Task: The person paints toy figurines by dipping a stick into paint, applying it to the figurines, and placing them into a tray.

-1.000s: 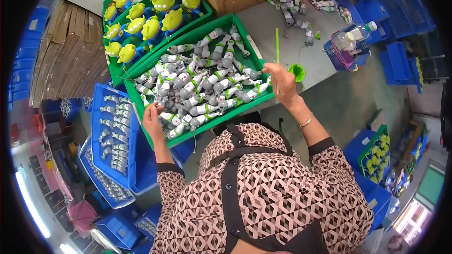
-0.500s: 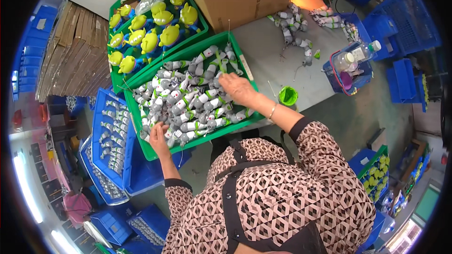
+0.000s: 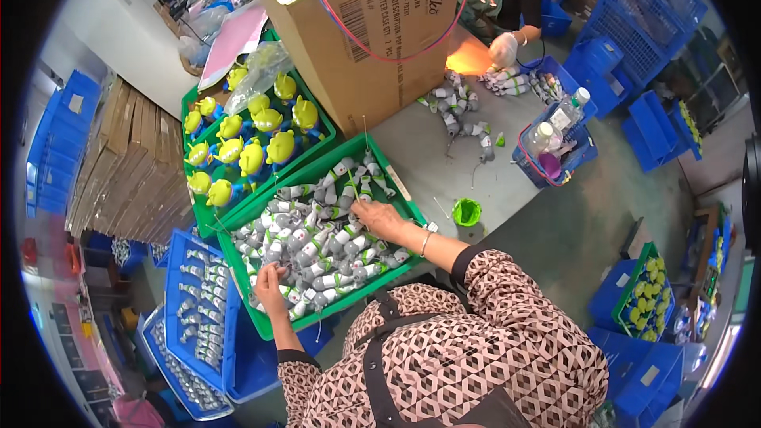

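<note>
A green tray lies tilted on the table, heaped with small grey-and-white toy figure parts with green bands. At its left front corner my left hand is closed, fingertips pinched together over the parts; what they hold is too small to make out. My right hand is over the right half of the heap, closed round a slim green stick that looks like a paintbrush and points up and away. To the right of the tray stands a small cup smeared with bright green paint.
A tall cardboard box stands behind the tray. Yellow-green three-eyed figures fill another green tray. Blue trays of parts sit at left. A blue basket holds bottles. A co-worker's gloved hand is beside more parts.
The view has tilted up, so the tray sits lower and more of the co-worker shows. Both my hands keep about the same places over the heap.
</note>
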The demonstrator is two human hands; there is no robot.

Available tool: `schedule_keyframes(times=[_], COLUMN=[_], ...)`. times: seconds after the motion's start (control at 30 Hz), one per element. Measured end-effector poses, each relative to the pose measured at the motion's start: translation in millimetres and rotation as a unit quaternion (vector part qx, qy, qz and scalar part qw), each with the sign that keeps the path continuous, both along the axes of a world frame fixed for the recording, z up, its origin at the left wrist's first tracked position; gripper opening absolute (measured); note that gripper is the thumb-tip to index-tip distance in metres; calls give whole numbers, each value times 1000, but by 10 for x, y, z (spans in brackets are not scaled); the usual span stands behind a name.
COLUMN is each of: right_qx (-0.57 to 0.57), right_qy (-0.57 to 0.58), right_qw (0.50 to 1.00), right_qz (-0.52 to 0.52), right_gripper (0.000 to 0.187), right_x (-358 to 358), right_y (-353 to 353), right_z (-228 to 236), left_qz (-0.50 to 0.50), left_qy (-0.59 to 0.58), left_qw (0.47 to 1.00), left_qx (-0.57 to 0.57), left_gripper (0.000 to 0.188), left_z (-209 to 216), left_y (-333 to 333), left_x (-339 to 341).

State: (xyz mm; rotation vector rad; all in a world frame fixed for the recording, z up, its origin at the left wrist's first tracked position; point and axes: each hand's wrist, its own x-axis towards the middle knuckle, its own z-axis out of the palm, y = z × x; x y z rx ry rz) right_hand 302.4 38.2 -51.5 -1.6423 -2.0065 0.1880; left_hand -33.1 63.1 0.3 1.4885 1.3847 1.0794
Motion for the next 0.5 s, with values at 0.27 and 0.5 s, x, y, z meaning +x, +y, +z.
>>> schedule_keyframes(times=[0.27,0.5], right_qx=[91,136], right_qy=[95,160], right_qw=[991,976], right_qz=[-8,56], right_gripper=[40,33], right_x=[-113,-284], right_y=[-501,-1166], right_z=[487,1201], left_qz=[-123,-237], left_qy=[-3,-16], left_qw=[992,971], left_qx=[-39,17], left_gripper=[23,23], left_z=[170,502], left_y=[305,484], left_x=[233,850])
